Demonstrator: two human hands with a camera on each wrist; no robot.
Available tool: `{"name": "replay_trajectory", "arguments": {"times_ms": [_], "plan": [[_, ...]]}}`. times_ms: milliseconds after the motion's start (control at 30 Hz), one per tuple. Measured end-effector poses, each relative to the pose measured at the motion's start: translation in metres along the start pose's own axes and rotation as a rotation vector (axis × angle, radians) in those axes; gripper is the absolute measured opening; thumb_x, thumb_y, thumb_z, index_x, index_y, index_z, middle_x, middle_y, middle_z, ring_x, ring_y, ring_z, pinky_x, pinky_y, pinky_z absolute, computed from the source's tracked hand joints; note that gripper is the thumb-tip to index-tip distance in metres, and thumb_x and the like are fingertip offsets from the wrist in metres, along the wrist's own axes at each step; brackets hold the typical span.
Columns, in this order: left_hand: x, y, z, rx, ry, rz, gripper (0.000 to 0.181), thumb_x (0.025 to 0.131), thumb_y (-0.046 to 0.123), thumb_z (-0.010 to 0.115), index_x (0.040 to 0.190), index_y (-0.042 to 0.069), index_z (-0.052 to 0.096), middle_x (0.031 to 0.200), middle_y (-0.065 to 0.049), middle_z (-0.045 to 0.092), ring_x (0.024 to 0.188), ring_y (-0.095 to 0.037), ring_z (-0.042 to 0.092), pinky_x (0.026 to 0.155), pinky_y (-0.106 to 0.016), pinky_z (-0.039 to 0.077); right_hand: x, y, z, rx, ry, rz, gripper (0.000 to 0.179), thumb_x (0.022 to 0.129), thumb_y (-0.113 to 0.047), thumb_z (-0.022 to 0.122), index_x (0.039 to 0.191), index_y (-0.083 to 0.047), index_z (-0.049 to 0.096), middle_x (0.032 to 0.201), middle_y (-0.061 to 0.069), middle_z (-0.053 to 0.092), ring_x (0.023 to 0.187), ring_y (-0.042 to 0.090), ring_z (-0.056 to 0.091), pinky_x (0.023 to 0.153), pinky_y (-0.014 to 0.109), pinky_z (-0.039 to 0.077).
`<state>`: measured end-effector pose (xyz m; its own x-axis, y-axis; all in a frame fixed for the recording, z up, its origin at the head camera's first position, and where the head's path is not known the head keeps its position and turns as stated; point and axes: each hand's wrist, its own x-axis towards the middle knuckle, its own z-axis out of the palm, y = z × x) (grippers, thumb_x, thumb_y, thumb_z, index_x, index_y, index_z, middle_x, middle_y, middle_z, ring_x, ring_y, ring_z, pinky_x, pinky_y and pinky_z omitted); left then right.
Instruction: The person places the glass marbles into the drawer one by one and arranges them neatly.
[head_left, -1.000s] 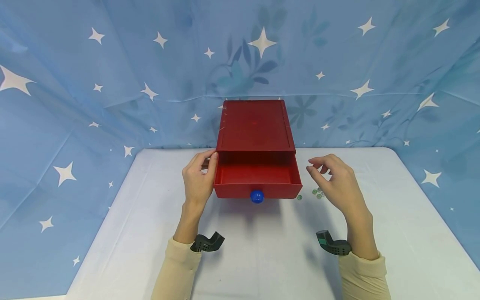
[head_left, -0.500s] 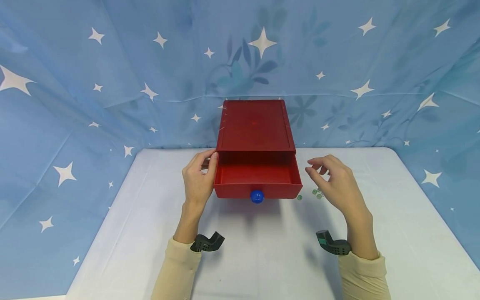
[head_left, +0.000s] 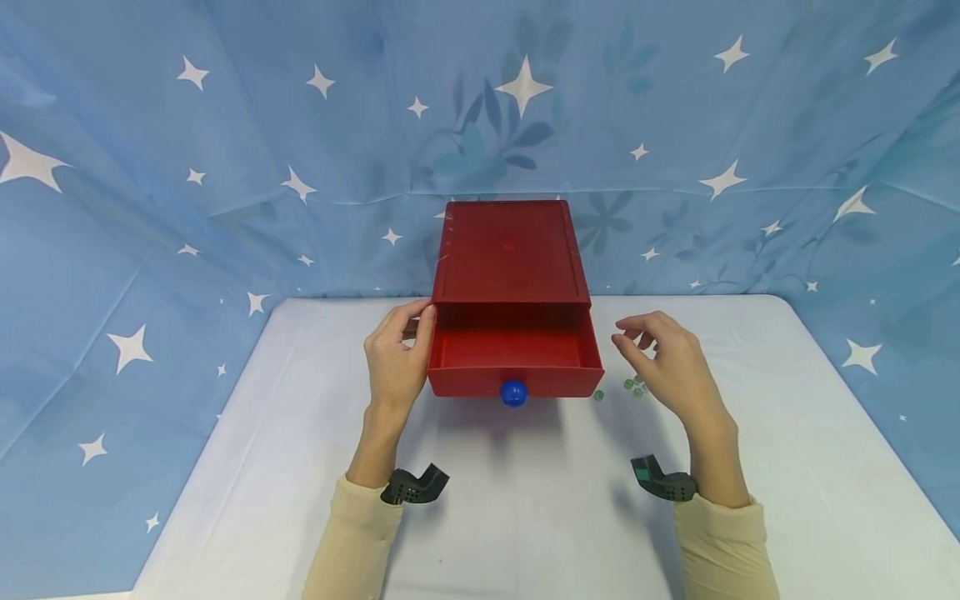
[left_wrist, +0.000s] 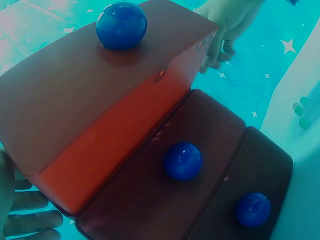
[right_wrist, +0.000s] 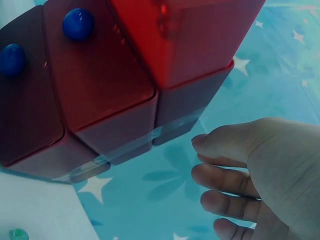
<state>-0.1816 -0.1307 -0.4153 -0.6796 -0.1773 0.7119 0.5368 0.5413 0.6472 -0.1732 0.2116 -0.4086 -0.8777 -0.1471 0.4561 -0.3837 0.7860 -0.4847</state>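
A red cabinet [head_left: 510, 250] of three stacked drawers stands on the table, a blue knob on each front. Its top drawer [head_left: 517, 350] is pulled out, with a bare red bottom showing. At the cabinet's left side is my left hand [head_left: 397, 362], its thumb and forefinger at the front corner beside the drawer. In the left wrist view, its other fingers [left_wrist: 30, 220] stretch along that side. My right hand [head_left: 678, 367] hovers off the right side, fingers loosely bent and holding nothing; in the right wrist view a gap shows between its fingertips and the cabinet.
Several small round green pieces [head_left: 628, 384], like glass marbles, lie on the white table [head_left: 510, 517] right of the cabinet, partly hidden by the right hand. A blue cloth [head_left: 300, 125] with white stars hangs behind the table. Dark wrist cameras [head_left: 415, 485] sit on both wrists.
The right forearm has shifted slightly to the left. The left hand, the cabinet and the pulled-out drawer stay as they were.
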Motion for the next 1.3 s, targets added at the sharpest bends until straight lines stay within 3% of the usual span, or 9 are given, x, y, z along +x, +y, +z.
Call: {"name": "replay_trajectory", "arguments": {"times_ms": [600, 767, 1000, 1167, 1300], "plan": [[-0.001, 0.000, -0.001, -0.009, 0.002, -0.001, 0.020, 0.098, 0.018, 0.065, 0.110, 0.007, 0.076, 0.102, -0.009, 0.076, 0.074, -0.021, 0.072, 0.072, -0.011, 0.056, 0.003, 0.014, 0.007, 0.022, -0.252, 0.181, 0.028, 0.095, -0.017, 0.065, 0.120, -0.002, 0.066, 0.109, 0.016, 0.066, 0.095, 0.029, 0.057, 0.068, 0.029, 0.051], [-0.001, -0.001, -0.001, -0.005, 0.008, 0.006, 0.019, 0.097, 0.017, 0.065, 0.109, 0.006, 0.076, 0.100, -0.010, 0.076, 0.073, -0.021, 0.072, 0.069, -0.020, 0.060, 0.005, 0.017, 0.010, 0.032, -0.317, 0.192, 0.030, 0.095, -0.017, 0.066, 0.120, -0.002, 0.065, 0.112, 0.018, 0.066, 0.095, 0.031, 0.058, 0.066, 0.028, 0.052], [0.000, -0.001, -0.001, -0.007, 0.001, 0.004, 0.021, 0.098, 0.018, 0.064, 0.110, 0.006, 0.075, 0.102, -0.010, 0.076, 0.075, -0.021, 0.072, 0.073, -0.016, 0.059, 0.005, 0.020, 0.016, 0.040, -0.403, 0.205, 0.030, 0.093, -0.015, 0.067, 0.120, -0.001, 0.065, 0.109, 0.017, 0.065, 0.091, 0.028, 0.058, 0.062, 0.026, 0.053], [0.000, -0.002, 0.000, -0.012, -0.007, 0.004, 0.021, 0.098, 0.019, 0.064, 0.110, 0.005, 0.075, 0.103, -0.010, 0.076, 0.076, -0.021, 0.072, 0.074, -0.022, 0.061, 0.005, 0.022, 0.018, 0.036, -0.429, 0.189, 0.029, 0.092, -0.012, 0.067, 0.118, 0.001, 0.066, 0.106, 0.017, 0.066, 0.089, 0.027, 0.059, 0.065, 0.027, 0.053], [0.000, -0.002, 0.000, -0.017, -0.007, 0.004, 0.021, 0.098, 0.019, 0.064, 0.110, 0.006, 0.075, 0.103, -0.010, 0.076, 0.076, -0.021, 0.072, 0.074, -0.019, 0.060, 0.005, 0.024, 0.019, 0.027, -0.449, 0.180, 0.029, 0.092, -0.011, 0.067, 0.118, 0.001, 0.067, 0.102, 0.016, 0.066, 0.086, 0.026, 0.059, 0.065, 0.028, 0.052]]}}
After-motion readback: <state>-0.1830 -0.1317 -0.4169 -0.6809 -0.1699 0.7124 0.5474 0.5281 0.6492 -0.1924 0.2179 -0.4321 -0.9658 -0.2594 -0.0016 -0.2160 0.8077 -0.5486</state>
